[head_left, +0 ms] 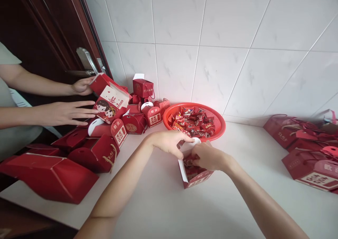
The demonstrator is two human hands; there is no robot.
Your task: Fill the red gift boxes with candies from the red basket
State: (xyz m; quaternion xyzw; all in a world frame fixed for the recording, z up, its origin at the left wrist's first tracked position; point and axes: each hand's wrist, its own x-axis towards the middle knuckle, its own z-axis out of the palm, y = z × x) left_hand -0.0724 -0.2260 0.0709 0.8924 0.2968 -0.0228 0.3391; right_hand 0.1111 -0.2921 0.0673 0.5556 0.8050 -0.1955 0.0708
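Note:
An open red gift box stands on the white table in front of me, with red-wrapped pieces inside. My left hand is at the box's back left, thumb and fingers closed around its raised flap. The fingers of my right hand reach down into the box from the right; they are bent together, and what they hold, if anything, is hidden. Just behind the box is a red plastic basket of red-wrapped candies.
Many red boxes crowd the left side, and more boxes stand at the right. Another person's hands hold a red box at the left. A tiled wall rises behind the table.

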